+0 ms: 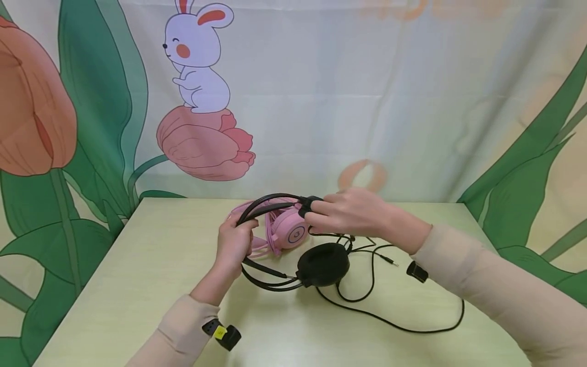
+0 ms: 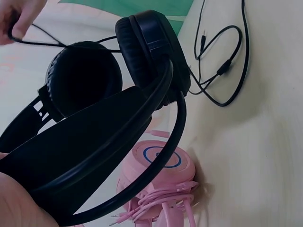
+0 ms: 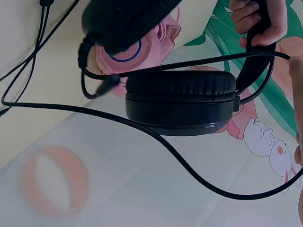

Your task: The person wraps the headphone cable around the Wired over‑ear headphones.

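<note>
A pair of black over-ear headphones is held up over the table, tipped on its side with one ear cup above the other. My left hand grips its headband at the middle; in the right wrist view those fingers curl round the band. Beside the upper ear cup, my right hand pinches the black cable, which runs from the cups to its fingertips in the left wrist view. Just behind lies a pair of pink headphones, its own cord wound round it.
More of the black cable trails in loops over the pale table, with a small plug at one end. A printed curtain hangs along the table's back edge.
</note>
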The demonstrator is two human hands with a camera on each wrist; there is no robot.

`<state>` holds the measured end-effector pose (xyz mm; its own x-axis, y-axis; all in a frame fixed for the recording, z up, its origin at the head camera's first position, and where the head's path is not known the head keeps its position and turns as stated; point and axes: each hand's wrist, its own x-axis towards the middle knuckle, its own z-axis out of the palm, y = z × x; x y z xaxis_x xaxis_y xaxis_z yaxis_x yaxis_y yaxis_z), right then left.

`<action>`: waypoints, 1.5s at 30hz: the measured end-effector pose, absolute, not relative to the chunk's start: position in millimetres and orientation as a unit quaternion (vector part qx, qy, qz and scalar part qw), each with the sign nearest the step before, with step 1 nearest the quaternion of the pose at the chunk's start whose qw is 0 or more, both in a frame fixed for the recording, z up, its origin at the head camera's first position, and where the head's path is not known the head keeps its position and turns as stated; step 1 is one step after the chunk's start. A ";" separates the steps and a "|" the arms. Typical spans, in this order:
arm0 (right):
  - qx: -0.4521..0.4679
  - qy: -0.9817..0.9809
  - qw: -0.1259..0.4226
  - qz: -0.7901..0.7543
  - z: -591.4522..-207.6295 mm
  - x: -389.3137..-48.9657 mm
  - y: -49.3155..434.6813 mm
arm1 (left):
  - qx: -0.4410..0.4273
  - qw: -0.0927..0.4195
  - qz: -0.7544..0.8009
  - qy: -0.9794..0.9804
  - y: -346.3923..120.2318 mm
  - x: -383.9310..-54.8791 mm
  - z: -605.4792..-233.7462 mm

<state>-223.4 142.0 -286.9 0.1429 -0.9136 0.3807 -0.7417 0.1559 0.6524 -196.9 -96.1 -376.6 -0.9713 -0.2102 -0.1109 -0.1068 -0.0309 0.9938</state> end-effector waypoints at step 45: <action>0.579 -0.762 0.286 -0.054 -287.4 -268.3 162.8 | -0.067 -0.078 -0.741 -0.663 -110.6 -185.4 -384.1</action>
<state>-268.3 162.8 -287.4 -0.1661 -0.9127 0.3734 -0.8506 0.3242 0.4140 -185.4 -110.6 -384.1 -0.9790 0.2040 -0.0038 -0.0264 -0.1081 0.9938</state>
